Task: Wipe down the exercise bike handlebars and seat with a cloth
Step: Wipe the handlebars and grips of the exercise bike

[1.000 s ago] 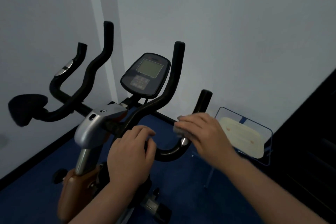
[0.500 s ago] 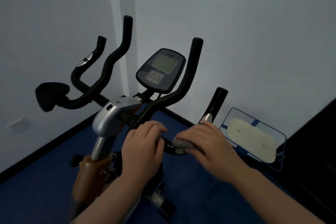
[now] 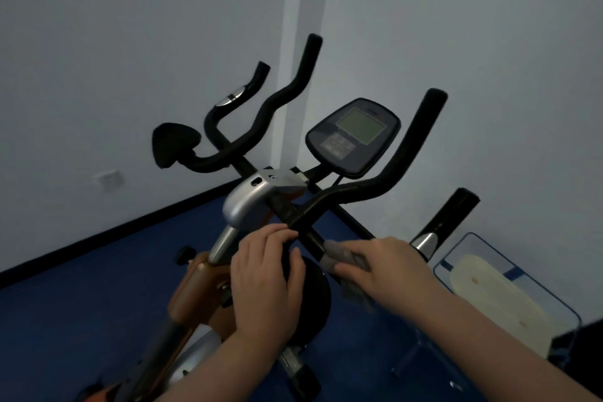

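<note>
An exercise bike stands in a room corner, its black handlebars (image 3: pixel 404 153) curving up on both sides of a console (image 3: pixel 352 137). My right hand (image 3: pixel 388 268) grips a grey cloth (image 3: pixel 342 254) wrapped around the low right bar, just left of the metal pulse sensor (image 3: pixel 424 240). My left hand (image 3: pixel 267 281) holds the bar near the centre, below the silver stem cover (image 3: pixel 251 202). A black pad (image 3: pixel 173 143) sits at the left bar's end. The seat is out of view.
A transparent tray with a blue rim (image 3: pixel 509 290) holding a cream pad stands on the blue floor at the right. White walls meet behind the bike; a wall socket (image 3: pixel 109 179) is low on the left. The bike's orange frame (image 3: pixel 192 290) runs down between my arms.
My right hand has slid the cloth down and inward along the right bar, from beside the pulse sensor toward the centre. My left hand kept its hold. The camera has shifted left.
</note>
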Tool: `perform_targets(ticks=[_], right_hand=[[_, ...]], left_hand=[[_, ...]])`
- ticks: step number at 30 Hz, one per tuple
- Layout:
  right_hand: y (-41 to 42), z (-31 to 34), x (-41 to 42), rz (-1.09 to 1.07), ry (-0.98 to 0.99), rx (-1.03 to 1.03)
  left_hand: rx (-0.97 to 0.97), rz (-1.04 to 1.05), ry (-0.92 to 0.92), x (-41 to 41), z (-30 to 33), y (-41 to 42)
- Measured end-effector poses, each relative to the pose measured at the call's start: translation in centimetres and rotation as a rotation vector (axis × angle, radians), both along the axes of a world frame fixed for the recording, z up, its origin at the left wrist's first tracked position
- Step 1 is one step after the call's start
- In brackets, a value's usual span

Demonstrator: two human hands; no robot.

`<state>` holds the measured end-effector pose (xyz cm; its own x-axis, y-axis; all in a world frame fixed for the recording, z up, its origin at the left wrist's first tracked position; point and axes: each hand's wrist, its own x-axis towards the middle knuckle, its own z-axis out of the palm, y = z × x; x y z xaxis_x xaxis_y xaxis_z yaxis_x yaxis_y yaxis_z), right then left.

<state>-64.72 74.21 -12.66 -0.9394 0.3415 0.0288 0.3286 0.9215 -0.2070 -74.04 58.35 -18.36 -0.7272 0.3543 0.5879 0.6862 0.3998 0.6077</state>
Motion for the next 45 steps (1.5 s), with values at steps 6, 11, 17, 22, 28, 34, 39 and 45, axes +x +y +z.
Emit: perform_targets(ticks=[6,11,17,22,28,34,39,45], right_hand=[[-1.1,-0.4,-4.6,-0.032,0.036,-0.19],[-1.5,-1.2,-1.4,0.031,-0.046,-0.063],[-1.6,-0.4,-3.0,-0.046,-0.118,0.05],[-3.0,-1.2,-3.2,-0.052,0.014,-0.136],[-3.5,0.0,3.3,-0.106,0.257,-0.384],[-8.5,0.8,5.2,-0.558,0.886,-1.038],[-10.7,2.3,5.7,-0.663,0.962,-1.413],[-13.1,1.5,5.7,-0.772,0.881,-1.271]], left_hand=[[0.0,-0.005,-0.004,-0.2,-0.1,0.2],[-0.011,-0.031,-0.012,0.0,-0.4,0.0],[0.015,-0.044,0.003,-0.4,-0.1,0.1],[-0.004,-0.077,0.013,-0.1,0.1,-0.1],[-0.074,-0.156,-0.086,-0.2,1.2,-0.7],[0.062,-0.704,-0.397,0.2,4.9,-0.7],[0.084,-1.01,-0.674,1.6,5.8,-0.4],[0.156,-1.056,-0.852,1.8,5.5,-0.6]])
